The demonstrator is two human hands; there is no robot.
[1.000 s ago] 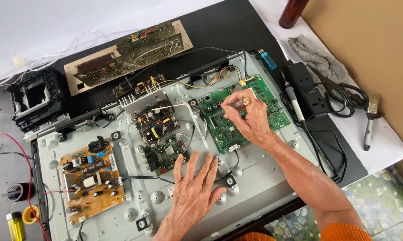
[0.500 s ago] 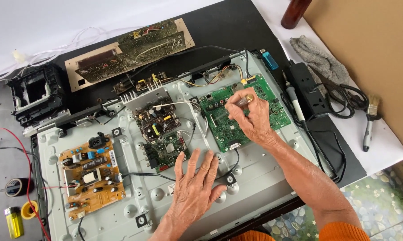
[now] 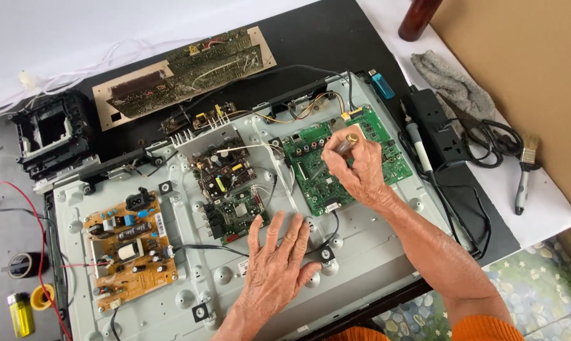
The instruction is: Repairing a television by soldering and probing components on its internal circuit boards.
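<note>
My right hand [image 3: 360, 168] is closed around a small screwdriver [image 3: 345, 143] with a brass-capped handle, its tip down on the green circuit board [image 3: 310, 177] at the right of a grey metal chassis [image 3: 374, 252]. My left hand [image 3: 278, 265] lies flat and open on the chassis, fingers spread, just below a dark middle board [image 3: 228, 183] with wires. An orange-brown power board [image 3: 128, 248] sits at the chassis's left.
A long brown circuit board [image 3: 184, 76] and a black frame part [image 3: 48, 136] lie behind the chassis. To the right are a black power strip [image 3: 438, 129], a soldering iron [image 3: 418, 145], a brush [image 3: 524, 173], a grey rag [image 3: 453, 85], a blue lighter [image 3: 382, 85]. A yellow lighter [image 3: 20, 314] and tape rolls lie at the left.
My right hand has shifted slightly left over the green board, still working the screwdriver. My left hand stays flat on the chassis.
</note>
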